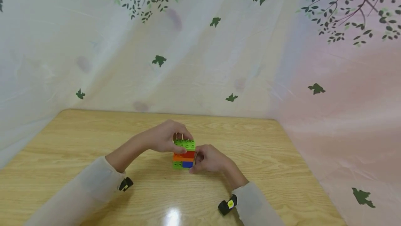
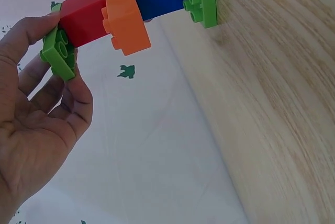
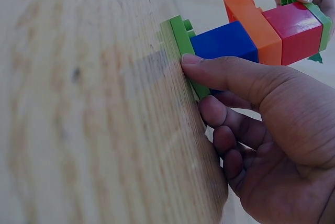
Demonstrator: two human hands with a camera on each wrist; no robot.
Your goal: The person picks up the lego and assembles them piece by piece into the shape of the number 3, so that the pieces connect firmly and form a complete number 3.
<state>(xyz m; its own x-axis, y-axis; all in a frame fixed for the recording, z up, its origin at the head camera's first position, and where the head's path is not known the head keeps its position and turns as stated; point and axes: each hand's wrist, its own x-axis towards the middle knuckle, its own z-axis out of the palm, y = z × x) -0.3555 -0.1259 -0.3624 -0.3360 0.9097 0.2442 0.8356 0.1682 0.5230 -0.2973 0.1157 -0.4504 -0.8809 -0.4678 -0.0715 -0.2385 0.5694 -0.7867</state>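
A stack of toy building bricks stands on the wooden table between both hands. From the bottom it has a flat green brick [image 3: 180, 38], a blue brick [image 3: 224, 43], a flat orange brick [image 2: 125, 20], a red brick [image 2: 84, 15] and another flat green brick [image 2: 58, 56] on top. The left hand [image 1: 164, 137] pinches the top green brick between thumb and fingers, reaching over from the left. Low on the right side, the right hand [image 1: 213, 158] holds the bottom green brick with thumb and forefinger. Its other fingers are curled in.
The wooden table [image 1: 244, 139] spreads out around the stack. Behind and to the right hangs a pale cloth [image 1: 194, 79] printed with leaves and branches. Each sleeve cuff carries a small black wrist camera [image 1: 126, 184].
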